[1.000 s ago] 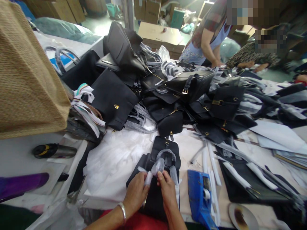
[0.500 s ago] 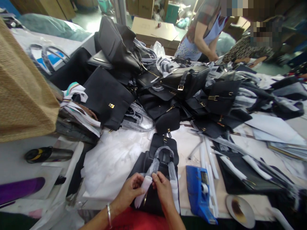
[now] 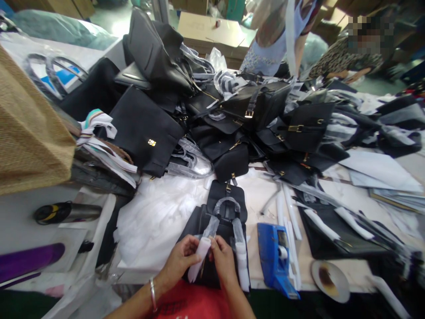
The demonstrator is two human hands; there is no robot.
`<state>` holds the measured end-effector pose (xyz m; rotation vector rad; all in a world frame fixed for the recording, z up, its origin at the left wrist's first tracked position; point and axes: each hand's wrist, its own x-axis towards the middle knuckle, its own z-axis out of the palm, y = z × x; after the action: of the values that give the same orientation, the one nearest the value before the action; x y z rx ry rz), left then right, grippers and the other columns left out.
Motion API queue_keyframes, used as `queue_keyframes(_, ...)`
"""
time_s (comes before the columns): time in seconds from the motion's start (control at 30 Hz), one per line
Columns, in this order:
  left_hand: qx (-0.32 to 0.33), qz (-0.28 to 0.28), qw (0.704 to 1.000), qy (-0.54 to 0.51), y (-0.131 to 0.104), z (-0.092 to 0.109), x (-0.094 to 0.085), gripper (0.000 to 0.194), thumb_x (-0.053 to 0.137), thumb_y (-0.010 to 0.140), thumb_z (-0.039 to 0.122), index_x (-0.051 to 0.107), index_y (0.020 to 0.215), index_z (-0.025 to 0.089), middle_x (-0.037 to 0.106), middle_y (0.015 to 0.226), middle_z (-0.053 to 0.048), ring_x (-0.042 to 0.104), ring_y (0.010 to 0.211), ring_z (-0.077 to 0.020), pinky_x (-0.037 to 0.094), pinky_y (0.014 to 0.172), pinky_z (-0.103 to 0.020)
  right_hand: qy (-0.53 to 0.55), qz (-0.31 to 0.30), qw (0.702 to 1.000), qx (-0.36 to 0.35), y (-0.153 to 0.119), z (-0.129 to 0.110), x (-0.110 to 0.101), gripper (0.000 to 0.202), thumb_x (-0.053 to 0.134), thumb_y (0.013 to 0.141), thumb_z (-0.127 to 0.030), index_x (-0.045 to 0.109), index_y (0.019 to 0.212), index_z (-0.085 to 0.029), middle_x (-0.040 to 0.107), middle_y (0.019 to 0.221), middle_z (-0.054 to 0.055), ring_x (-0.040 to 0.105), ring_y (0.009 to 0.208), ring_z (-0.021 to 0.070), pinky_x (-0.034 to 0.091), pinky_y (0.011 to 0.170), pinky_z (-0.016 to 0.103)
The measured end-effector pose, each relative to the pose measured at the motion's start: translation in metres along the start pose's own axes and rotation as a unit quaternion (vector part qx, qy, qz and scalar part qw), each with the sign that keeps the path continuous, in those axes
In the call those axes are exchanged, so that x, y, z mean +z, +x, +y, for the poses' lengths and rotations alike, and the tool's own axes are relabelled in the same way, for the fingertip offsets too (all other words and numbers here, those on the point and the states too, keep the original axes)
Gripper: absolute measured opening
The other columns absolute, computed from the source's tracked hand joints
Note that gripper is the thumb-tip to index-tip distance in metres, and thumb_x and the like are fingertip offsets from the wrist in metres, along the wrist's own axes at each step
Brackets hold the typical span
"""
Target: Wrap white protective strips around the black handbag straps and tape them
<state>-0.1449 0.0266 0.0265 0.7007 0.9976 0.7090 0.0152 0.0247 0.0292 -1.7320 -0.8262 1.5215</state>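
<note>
A black bag [image 3: 226,191] with a small gold buckle lies in front of me, its flap away from me. Its handle [image 3: 227,202] is covered in clear plastic film. White foam wrap [image 3: 201,257] surrounds the left strap, and my left hand [image 3: 181,259] closes its fingers on it. My right hand [image 3: 222,259] pinches close to the wrap's upper right edge; what lies between its fingertips is too small to make out. A second foam wrap [image 3: 242,266] covers the right strap, untouched.
A blue tape dispenser [image 3: 270,254] stands right of the bag, beside white foam strips [image 3: 288,217]. Thin white sheets [image 3: 149,221] are heaped at left. Black bags [image 3: 265,106] pile up behind. A round dish [image 3: 330,280] sits at right. Two people work across the table.
My view has shifted slightly. Both hands keep near the left strap, where the foam wrap now stands a little more upright. Across the table, one person has raised an arm with a pale strip.
</note>
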Motion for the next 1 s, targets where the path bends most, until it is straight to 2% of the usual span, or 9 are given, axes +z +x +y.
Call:
queue_keyframes(0.3, -0.004, 0.032, 0.999, 0.003, -0.006, 0.001, 0.004, 0.022, 0.071, 0.073, 0.018, 0.057, 0.090, 0.017, 0.067, 0.086, -0.004, 0.063, 0.080, -0.0197, 0.047, 0.074, -0.029, 0.067, -0.020, 0.997, 0.019, -0.004, 0.013, 0.006, 0.038, 0.056, 0.082, -0.052, 0.051, 0.066, -0.019, 0.044, 0.049, -0.007, 0.038, 0.044, 0.0085, 0.029, 0.046, 0.020)
queue_keyframes(0.6, -0.013, 0.059, 0.998, 0.009, -0.005, -0.003, 0.005, 0.021, 0.071, 0.072, 0.017, 0.056, 0.088, 0.018, 0.067, 0.081, -0.001, 0.062, 0.077, -0.0168, 0.045, 0.071, -0.026, 0.091, -0.013, 0.995, 0.032, -0.001, 0.025, 0.008, 0.039, 0.060, 0.076, -0.055, 0.053, 0.064, -0.019, 0.047, 0.047, -0.006, 0.041, 0.043, 0.0092, 0.031, 0.046, 0.021)
queue_keyframes(0.8, -0.017, 0.071, 0.997, 0.022, -0.004, -0.003, 0.005, 0.020, 0.068, 0.073, 0.015, 0.056, 0.089, 0.018, 0.067, 0.083, -0.001, 0.062, 0.079, -0.0172, 0.045, 0.073, -0.027, 0.082, -0.014, 0.996, 0.028, -0.005, 0.027, 0.008, 0.039, 0.055, 0.081, -0.054, 0.053, 0.066, -0.018, 0.048, 0.051, -0.005, 0.042, 0.047, 0.0101, 0.033, 0.048, 0.021)
queue_keyframes(1.0, -0.015, 0.085, 0.996, 0.026, -0.003, -0.007, 0.003, 0.018, 0.069, 0.076, 0.020, 0.056, 0.089, 0.018, 0.067, 0.084, -0.002, 0.062, 0.079, -0.0182, 0.046, 0.076, -0.029, 0.084, -0.056, 0.995, 0.017, -0.007, 0.026, 0.003, 0.035, 0.056, 0.084, -0.051, 0.056, 0.071, -0.018, 0.053, 0.060, -0.003, 0.048, 0.056, 0.0122, 0.039, 0.055, 0.022)
